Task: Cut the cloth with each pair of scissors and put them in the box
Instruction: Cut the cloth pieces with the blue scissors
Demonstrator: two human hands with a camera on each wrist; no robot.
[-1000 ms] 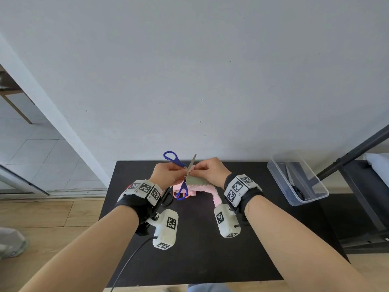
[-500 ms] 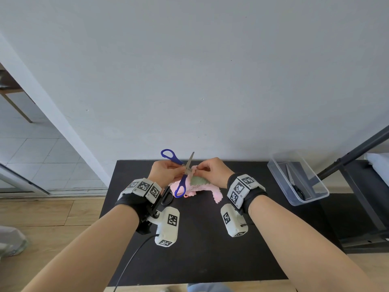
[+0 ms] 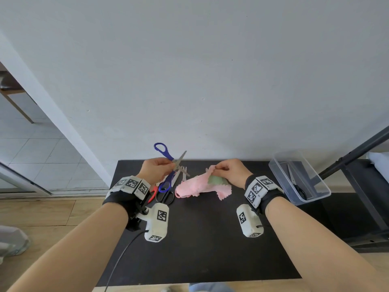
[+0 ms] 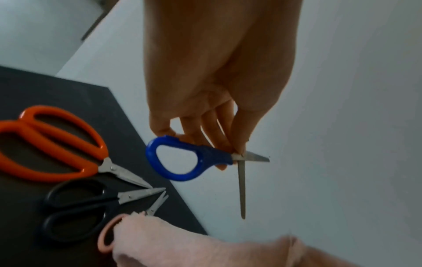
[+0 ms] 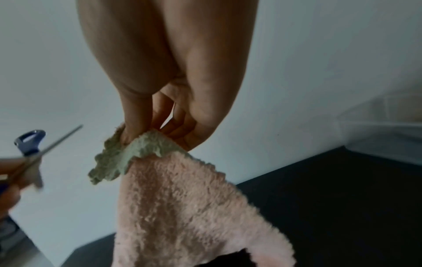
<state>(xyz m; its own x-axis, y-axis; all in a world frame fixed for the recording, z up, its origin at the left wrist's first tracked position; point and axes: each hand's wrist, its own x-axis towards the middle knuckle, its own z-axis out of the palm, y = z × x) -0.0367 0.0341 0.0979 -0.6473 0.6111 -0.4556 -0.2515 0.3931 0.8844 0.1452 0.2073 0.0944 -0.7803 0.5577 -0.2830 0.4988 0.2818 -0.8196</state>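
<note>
We are pinching the blue-handled steel scissors (image 3: 168, 160), blades open, in our left hand (image 3: 154, 168), while our right hand (image 3: 230, 169) is pinching the fluffy pink-and-green cloth (image 3: 202, 186), left of the clear plastic box (image 3: 315, 180).

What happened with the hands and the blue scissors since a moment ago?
The hands moved apart. The left hand carried the blue scissors away to the left, blades open, off the pink cloth. The right hand moved right, keeping its grip on the cloth's edge. The other scissors on the table and the clear box stayed put.
</note>
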